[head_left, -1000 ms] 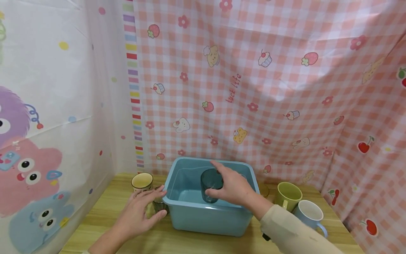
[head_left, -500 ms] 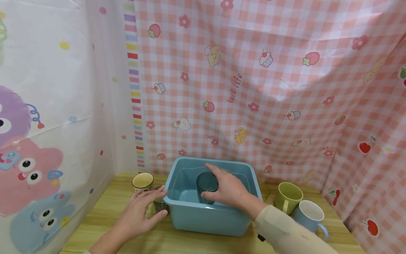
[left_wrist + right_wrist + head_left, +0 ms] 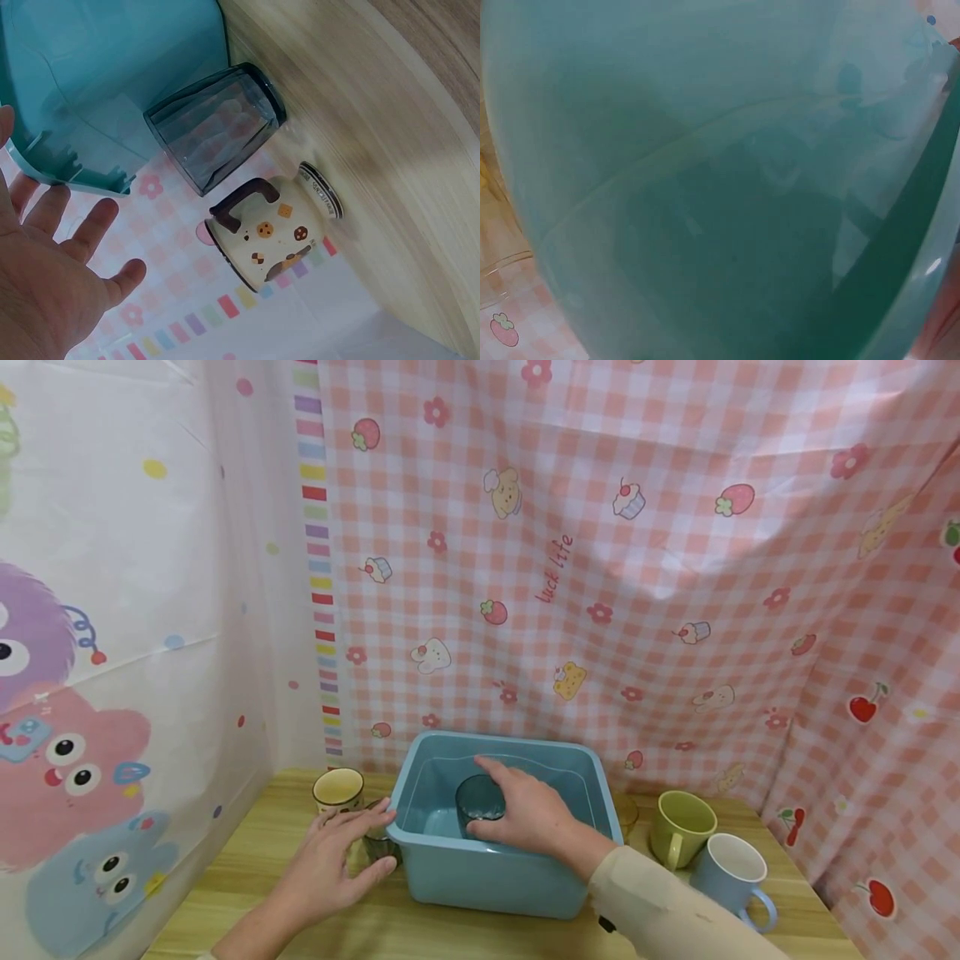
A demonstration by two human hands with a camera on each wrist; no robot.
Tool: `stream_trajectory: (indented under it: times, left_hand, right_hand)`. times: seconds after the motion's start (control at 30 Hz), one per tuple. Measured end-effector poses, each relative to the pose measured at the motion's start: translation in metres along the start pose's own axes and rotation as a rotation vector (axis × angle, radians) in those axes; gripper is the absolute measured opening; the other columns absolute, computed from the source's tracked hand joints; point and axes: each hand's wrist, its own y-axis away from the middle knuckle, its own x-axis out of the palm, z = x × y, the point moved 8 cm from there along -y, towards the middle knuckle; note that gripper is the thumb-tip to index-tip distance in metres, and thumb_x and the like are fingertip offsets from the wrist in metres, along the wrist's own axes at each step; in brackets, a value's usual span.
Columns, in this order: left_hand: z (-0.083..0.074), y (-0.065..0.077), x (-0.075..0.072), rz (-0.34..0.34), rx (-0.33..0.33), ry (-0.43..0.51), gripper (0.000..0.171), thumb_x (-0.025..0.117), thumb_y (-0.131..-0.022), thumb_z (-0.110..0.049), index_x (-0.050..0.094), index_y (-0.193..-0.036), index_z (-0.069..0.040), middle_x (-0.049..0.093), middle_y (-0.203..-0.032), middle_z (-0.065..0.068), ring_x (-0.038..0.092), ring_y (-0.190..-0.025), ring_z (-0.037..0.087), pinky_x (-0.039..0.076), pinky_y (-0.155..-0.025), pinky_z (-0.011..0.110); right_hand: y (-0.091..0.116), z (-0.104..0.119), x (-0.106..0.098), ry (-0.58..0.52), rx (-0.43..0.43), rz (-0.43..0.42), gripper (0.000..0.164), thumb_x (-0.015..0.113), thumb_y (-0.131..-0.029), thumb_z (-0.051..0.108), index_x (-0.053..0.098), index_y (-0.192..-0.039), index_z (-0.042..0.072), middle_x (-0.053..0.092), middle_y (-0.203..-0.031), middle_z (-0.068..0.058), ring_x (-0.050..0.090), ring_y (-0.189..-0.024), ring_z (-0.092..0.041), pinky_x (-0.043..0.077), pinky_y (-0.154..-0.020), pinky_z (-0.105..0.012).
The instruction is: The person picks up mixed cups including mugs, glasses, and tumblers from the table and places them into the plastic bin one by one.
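Observation:
In the head view my right hand point(image 3: 528, 814) reaches into a light blue plastic bin point(image 3: 495, 878). It grips a dark tinted glass tumbler point(image 3: 480, 797), thumb at the near side and fingers at the far side, low inside the bin. My left hand point(image 3: 326, 864) lies at the bin's left rim, its fingers extended and the fingertips at the edge. Beside that hand stands a grey glass tumbler point(image 3: 217, 124), upright and partly hidden in the head view. A cream mug with cookie prints point(image 3: 266, 232) stands just behind it. In the right wrist view the bin's wall point(image 3: 727, 225) hides the hand and tumbler.
Right of the bin stand a green mug point(image 3: 682, 827) and a light blue mug point(image 3: 731, 872). An amber glass point(image 3: 626, 812) shows partly behind the bin's right side. The wooden table point(image 3: 225, 893) meets a pink checked cloth point(image 3: 562, 610) at the back.
My right hand has moved left and down with the dark tumbler, which now sits lower in the bin. The left hand stays at the rim.

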Motion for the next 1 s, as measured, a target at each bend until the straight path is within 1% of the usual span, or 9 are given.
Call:
stream_trajectory:
  times: [0.2,0.47,0.7,1.0]
  left_hand:
    - [0.001,0.000,0.000,0.002,-0.010,0.011,0.055,0.086,-0.089,-0.036,0.071,-0.139,-0.018,0.066,-0.152,-0.004,0.069,-0.127,0.030,0.039,-0.111,0.074]
    - [0.002,0.001,0.001,-0.007,-0.001,0.008,0.055,0.086,-0.089,-0.038,0.072,-0.139,-0.018,0.066,-0.151,-0.004,0.069,-0.127,0.029,0.039,-0.111,0.074]
    - [0.002,0.001,0.001,-0.010,0.004,0.003,0.055,0.087,-0.089,-0.035,0.072,-0.139,-0.018,0.066,-0.151,-0.005,0.069,-0.128,0.029,0.039,-0.111,0.075]
    - [0.003,0.001,0.001,-0.006,0.004,0.008,0.054,0.086,-0.090,-0.038,0.072,-0.139,-0.019,0.066,-0.152,-0.005,0.069,-0.127,0.028,0.039,-0.111,0.075]
  right_hand:
    - [-0.004,0.001,0.007,0.005,0.000,0.007,0.091,0.081,-0.088,0.057,0.040,-0.166,0.033,0.057,-0.160,-0.012,0.058,-0.142,-0.039,0.054,-0.105,-0.066]
    - [-0.008,0.002,0.013,-0.002,0.012,0.023,0.090,0.081,-0.089,0.056,0.039,-0.166,0.035,0.056,-0.160,-0.011,0.058,-0.142,-0.038,0.053,-0.107,-0.066]
    - [-0.012,0.002,0.017,-0.019,0.009,0.046,0.091,0.081,-0.089,0.056,0.038,-0.166,0.033,0.055,-0.162,-0.009,0.055,-0.146,-0.039,0.050,-0.109,-0.068]
    - [-0.020,0.006,0.023,-0.007,-0.011,0.090,0.089,0.081,-0.090,0.056,0.042,-0.165,0.031,0.058,-0.159,-0.007,0.057,-0.144,-0.036,0.051,-0.110,-0.063]
